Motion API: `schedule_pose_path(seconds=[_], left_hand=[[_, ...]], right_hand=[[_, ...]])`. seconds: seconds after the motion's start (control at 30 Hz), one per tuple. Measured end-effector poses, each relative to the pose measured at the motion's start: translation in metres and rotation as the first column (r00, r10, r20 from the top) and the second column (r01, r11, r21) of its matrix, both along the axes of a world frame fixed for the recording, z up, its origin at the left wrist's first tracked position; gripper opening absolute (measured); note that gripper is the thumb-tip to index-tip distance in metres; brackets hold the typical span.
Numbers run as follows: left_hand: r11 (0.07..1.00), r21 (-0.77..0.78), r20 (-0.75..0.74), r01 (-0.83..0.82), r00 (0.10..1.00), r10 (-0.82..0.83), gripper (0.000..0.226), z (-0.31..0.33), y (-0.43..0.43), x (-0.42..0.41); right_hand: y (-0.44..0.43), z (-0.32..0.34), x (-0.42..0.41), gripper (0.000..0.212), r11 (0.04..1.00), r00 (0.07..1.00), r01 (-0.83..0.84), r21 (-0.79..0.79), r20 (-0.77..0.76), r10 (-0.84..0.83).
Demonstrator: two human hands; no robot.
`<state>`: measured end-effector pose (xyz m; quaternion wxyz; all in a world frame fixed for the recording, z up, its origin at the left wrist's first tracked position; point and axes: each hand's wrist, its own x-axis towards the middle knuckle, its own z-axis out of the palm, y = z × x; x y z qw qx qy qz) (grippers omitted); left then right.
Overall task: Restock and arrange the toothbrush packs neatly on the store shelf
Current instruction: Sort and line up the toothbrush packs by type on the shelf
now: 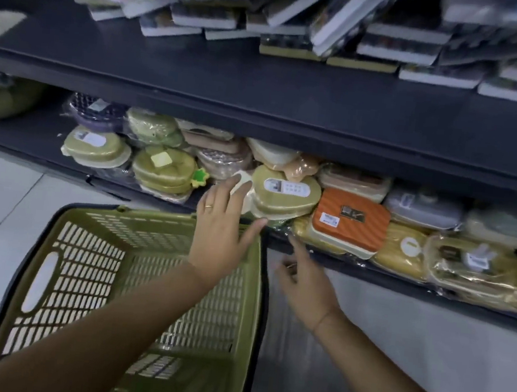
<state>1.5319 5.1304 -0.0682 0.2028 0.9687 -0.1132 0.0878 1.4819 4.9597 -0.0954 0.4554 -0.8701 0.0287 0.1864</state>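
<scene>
Green heart-shaped pack lies just beyond the left hand

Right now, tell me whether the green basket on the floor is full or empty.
Empty, as far as visible: the basket shows a bare slotted floor and walls, though the left hand and arm hide a strip.

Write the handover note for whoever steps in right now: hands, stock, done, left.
Left hand: open, fingers stretched onto a cream box beside the green heart-shaped box on the lower shelf.
Right hand: open, blurred, holding nothing, below that shelf's edge.
Basket: on the floor, nothing showing inside.
Upper shelf: untidy, tilted stacks of packs, too blurred to identify.
Done: basket apparently unloaded.
Left: straighten the stacks.
</scene>
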Motion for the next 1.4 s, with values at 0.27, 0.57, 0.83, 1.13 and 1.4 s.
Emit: schedule_pose_path(seconds=[0.27,0.57,0.83,1.13,1.4], left_hand=[[0.89,0.098,0.518,0.444,0.741,-0.427,0.046,0.128,-0.136,0.049],[0.895,0.251,-0.004,0.369,0.925,-0.381,0.095,0.134,-0.253,0.081],[0.888,0.285,-0.041,0.362,0.93,-0.366,0.108,0.126,-0.267,0.08],[0.897,0.298,-0.044,0.325,0.944,-0.327,0.101,0.124,-0.268,0.079],[0.914,0.221,-0.097,0.341,0.94,-0.327,0.091,0.129,-0.264,0.079]], right_hand=[[-0.163,0.179,0.037,0.028,0.886,0.46,0.459,-0.073,0.872,-0.167],[-0.296,0.173,0.079,0.066,0.566,0.496,0.764,-0.308,0.842,-0.212],[-0.367,0.163,0.077,0.111,0.471,0.657,0.711,-0.522,0.733,-0.179],[-0.371,0.157,0.081,0.11,0.46,0.686,0.681,-0.571,0.717,-0.126],[-0.369,0.152,0.081,0.115,0.466,0.659,0.694,-0.549,0.745,-0.103]])
